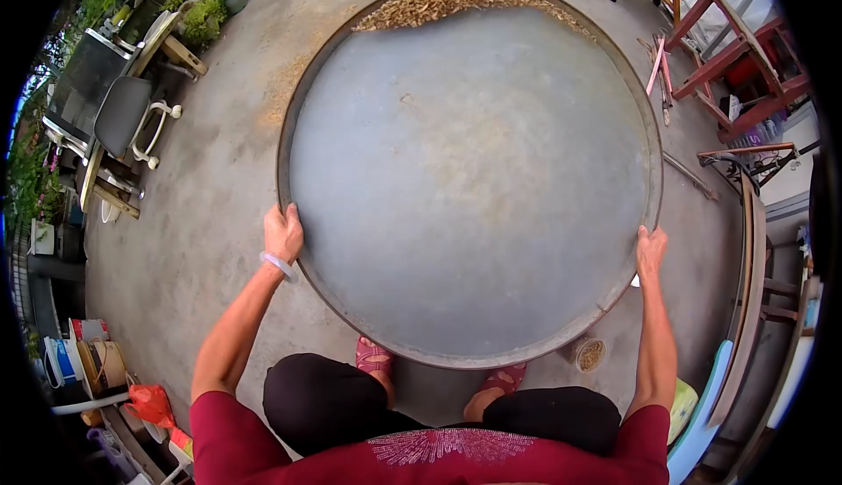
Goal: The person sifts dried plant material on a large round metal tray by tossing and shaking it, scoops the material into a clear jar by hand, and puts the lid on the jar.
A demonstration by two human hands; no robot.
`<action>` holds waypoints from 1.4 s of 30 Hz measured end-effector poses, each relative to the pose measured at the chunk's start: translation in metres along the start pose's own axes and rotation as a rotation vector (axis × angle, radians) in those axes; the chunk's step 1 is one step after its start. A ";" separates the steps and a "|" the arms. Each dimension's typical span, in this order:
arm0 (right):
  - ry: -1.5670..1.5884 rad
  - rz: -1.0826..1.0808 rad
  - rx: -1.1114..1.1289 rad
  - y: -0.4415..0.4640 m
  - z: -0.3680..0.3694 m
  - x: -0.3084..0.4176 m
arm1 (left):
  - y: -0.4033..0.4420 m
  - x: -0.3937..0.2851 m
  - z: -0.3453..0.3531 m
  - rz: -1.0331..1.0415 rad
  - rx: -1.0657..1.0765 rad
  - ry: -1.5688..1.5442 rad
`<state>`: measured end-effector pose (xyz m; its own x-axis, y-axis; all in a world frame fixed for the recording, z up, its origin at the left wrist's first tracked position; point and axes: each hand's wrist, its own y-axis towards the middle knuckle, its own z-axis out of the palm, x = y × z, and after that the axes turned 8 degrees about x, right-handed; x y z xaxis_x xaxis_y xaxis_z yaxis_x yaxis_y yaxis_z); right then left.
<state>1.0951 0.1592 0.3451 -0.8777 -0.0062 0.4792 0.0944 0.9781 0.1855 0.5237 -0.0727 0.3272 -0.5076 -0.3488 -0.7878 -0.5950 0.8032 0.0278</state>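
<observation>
A large round shallow tray (474,187) with a grey bottom and a thin raised rim spans the middle of the view. My left hand (283,233) is closed on its left rim, the thumb over the edge; a pale bangle circles that wrist. On the opposite side, my right hand (651,253) grips the right rim. Brown flaky bits, perhaps husks or dried pieces (447,3), lie heaped along the far rim. A few specks are scattered on the bottom. Whether the tray touches the floor at its far side I cannot tell.
Below the tray's near right edge stands a small container (588,354) of grainy bits. A dark chair (123,117) and wooden bench are at left, with potted plants behind. Red wooden stools (745,64) and long boards (745,301) line the right. Light brown dust marks the concrete floor (193,196).
</observation>
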 end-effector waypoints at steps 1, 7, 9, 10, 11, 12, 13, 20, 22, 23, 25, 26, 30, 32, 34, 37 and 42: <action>-0.001 0.007 -0.009 -0.004 0.004 -0.004 | 0.000 0.001 0.006 -0.040 0.003 0.025; -0.139 0.059 0.217 -0.014 0.026 -0.014 | -0.017 0.063 0.039 -0.218 0.076 0.135; -0.094 0.041 0.223 -0.018 0.039 -0.027 | -0.034 0.083 0.048 -0.251 0.088 0.165; -0.073 0.033 0.223 -0.019 0.044 -0.033 | -0.041 0.087 0.051 -0.248 0.076 0.165; -0.103 0.038 0.241 -0.019 0.049 -0.037 | -0.047 0.090 0.056 -0.243 0.060 0.161; -0.132 0.043 0.259 -0.018 0.053 -0.037 | -0.050 0.092 0.059 -0.237 0.044 0.156; -0.161 0.049 0.278 -0.017 0.057 -0.037 | -0.053 0.096 0.061 -0.250 0.041 0.137; -0.152 0.000 0.292 -0.015 0.099 -0.052 | -0.067 0.115 0.079 -0.331 0.045 0.136; -0.168 0.010 0.324 -0.014 0.109 -0.052 | -0.069 0.125 0.084 -0.319 0.034 0.143; -0.206 0.019 0.342 -0.013 0.113 -0.052 | -0.070 0.138 0.090 -0.315 0.022 0.141; -0.284 0.037 0.378 -0.010 0.119 -0.053 | -0.068 0.141 0.095 -0.331 0.033 0.139; -0.343 0.054 0.416 -0.008 0.121 -0.053 | -0.064 0.143 0.096 -0.350 0.056 0.137; -0.518 0.090 0.544 -0.004 0.118 -0.029 | -0.051 0.132 0.095 -0.405 0.135 0.231; -0.556 0.086 0.567 -0.006 0.119 -0.024 | -0.049 0.151 0.099 -0.392 0.150 0.295; -0.589 0.094 0.568 -0.008 0.123 -0.028 | -0.049 0.153 0.101 -0.413 0.196 0.331; -0.500 0.076 0.528 -0.011 0.135 -0.051 | -0.050 0.179 0.110 -0.243 0.108 0.380; 0.066 0.366 0.653 -0.013 0.080 -0.029 | -0.043 0.206 0.108 -0.329 0.133 0.358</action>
<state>1.0820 0.1632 0.2604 -0.8116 0.3510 0.4671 0.0589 0.8445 -0.5323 0.5116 -0.1266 0.0976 -0.5019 -0.7189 -0.4809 -0.6868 0.6692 -0.2836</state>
